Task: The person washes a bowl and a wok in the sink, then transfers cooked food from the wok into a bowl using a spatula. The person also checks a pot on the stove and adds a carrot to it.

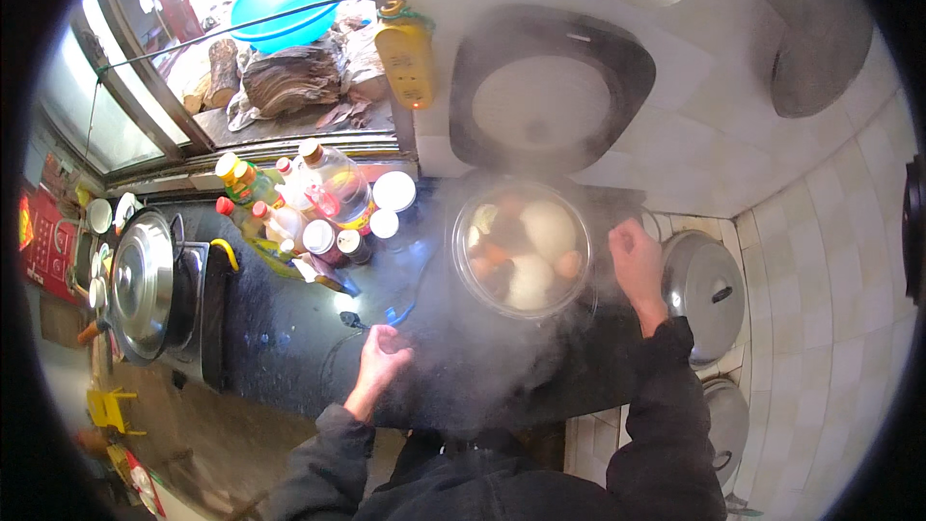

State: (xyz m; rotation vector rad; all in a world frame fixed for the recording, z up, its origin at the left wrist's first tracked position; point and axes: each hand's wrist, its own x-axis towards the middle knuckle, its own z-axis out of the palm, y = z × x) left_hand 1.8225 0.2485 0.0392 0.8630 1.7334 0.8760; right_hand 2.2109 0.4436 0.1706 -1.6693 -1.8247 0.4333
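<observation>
Steam rises from an electric cooker whose dark lid [553,90] stands raised at the back. Inside its round inner pot [463,286] are large pale lumps of food [550,226], orange pieces [495,255] and dark pieces, blurred by steam. My right hand [636,264] is just right of the cooker, its fingers curled in with nothing visible in them. My left hand [380,365] hovers by the front edge of the black countertop [282,347], fingers bent. Close to its fingertips lies a dark plug [351,320] on a cord; whether they touch is unclear.
Bottles [336,184] and lidded jars [320,237] crowd the counter below the window. Further left, a lidded metal pan [145,282] sits on a stove [202,311]. Large metal lids [705,297] line the tiled right wall. A yellow power strip [405,61] hangs beside the window.
</observation>
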